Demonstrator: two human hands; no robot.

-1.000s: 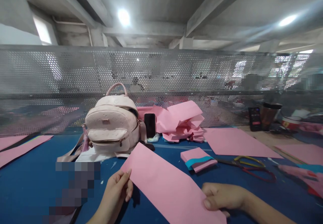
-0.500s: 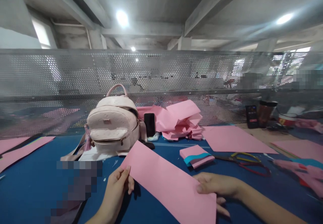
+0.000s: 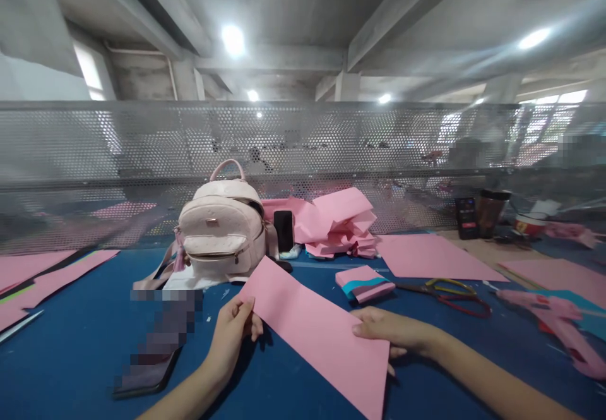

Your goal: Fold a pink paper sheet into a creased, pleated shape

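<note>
A long pink paper strip [image 3: 317, 335] lies slanted on the blue table [image 3: 71, 344] in front of me. My left hand [image 3: 234, 331] pinches its far left corner between thumb and fingers. My right hand [image 3: 392, 331] grips the strip's right edge, thumb on top, fingers underneath. A small pink folded piece with a teal band [image 3: 364, 282] sits just beyond the strip.
A pale pink backpack [image 3: 220, 234] and a black phone [image 3: 283, 231] stand behind, beside a heap of pink paper [image 3: 338, 221]. Scissors [image 3: 449, 292] and a pink glue gun [image 3: 563, 322] lie to the right. A dark phone [image 3: 151, 357] lies left. A perforated metal screen [image 3: 303, 155] closes the back.
My right hand has slid up along the strip's right edge toward the left, and the strip's near end now hangs lower. My view has shifted slightly left.
</note>
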